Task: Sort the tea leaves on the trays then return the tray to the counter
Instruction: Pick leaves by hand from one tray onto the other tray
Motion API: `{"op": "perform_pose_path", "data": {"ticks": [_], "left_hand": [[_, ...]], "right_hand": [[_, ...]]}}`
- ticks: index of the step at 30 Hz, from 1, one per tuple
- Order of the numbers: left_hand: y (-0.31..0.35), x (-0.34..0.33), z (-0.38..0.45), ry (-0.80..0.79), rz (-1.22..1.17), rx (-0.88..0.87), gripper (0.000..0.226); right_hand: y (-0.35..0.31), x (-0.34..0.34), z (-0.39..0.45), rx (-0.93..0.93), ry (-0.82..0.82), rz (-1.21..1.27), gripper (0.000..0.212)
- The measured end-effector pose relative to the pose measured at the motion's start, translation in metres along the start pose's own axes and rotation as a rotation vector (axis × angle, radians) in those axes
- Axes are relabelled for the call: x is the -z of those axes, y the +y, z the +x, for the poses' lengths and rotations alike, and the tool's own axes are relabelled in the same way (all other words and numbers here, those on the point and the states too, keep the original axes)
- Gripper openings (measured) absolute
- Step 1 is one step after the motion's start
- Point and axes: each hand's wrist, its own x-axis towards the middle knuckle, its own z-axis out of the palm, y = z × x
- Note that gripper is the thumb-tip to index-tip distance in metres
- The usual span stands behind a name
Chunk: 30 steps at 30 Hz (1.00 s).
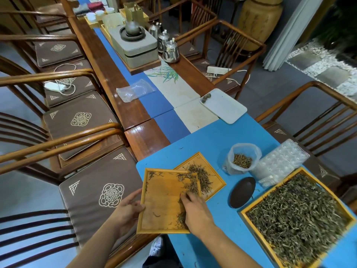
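- Left hand (128,206) grips the near bamboo tray's (164,213) left edge, tilting it over the second tray (216,180).
- Right hand (195,208), fingers spread loosely, rests on the tea leaves (190,183) along its right side.

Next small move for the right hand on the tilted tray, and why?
Probably sweep the right hand up the held tray, pushing the leaves off its far corner onto the second tray. The left hand holds the held tray overlapping that one, and leaves already bunch along its right side.
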Motion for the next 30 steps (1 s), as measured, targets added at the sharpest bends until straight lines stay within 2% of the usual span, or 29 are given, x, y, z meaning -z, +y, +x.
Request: {"op": "perform_pose_path", "data": {"ticks": [4,10,21,30], "left_hand": [[0.001,0.000,0.001,-0.024,-0.005,-0.004,0.056],[0.001,0.000,0.008,-0.023,-0.003,-0.022,0.056],[0.002,-0.005,0.012,-0.005,0.053,-0.038,0.068],[0.015,0.000,0.014,0.023,-0.007,-0.060,0.063]], "right_hand": [[0.005,0.001,0.006,0.024,0.039,0.016,0.078],[0.024,-0.007,-0.020,0.047,0.010,-0.059,0.052],[0.025,0.009,0.007,0.054,-0.054,-0.077,0.079],[0.035,0.007,-0.015,0.214,-0.051,-0.099,0.070]]}}
